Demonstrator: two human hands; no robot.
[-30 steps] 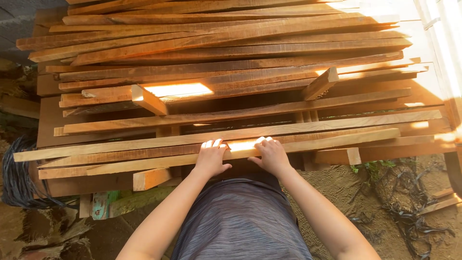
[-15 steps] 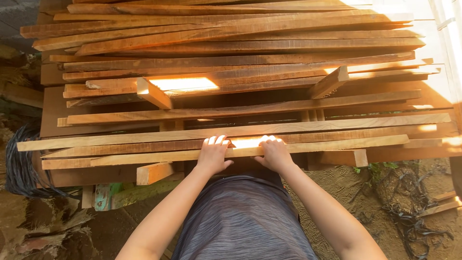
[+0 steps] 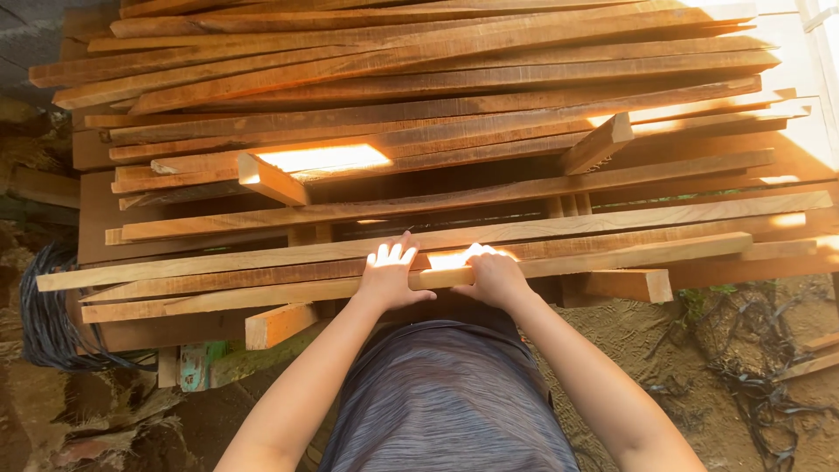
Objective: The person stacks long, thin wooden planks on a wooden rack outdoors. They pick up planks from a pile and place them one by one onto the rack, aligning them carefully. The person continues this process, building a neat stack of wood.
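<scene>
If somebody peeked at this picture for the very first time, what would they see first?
Most likely the big stack of long reddish-brown wooden planks filling the top of the view, with a bright patch of sunlight glowing in its middle. Next, the left hand and right hand, side by side on the nearest plank at the front edge. A coil of black cable lies on the ground at the far left.

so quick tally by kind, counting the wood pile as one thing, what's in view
bare hands, left and right, on the front long pale wooden plank: 2
front plank: 1
stack of long reddish-brown wooden planks: 1
coil of black cable: 1
green painted piece under the stack: 1
total: 6
</scene>
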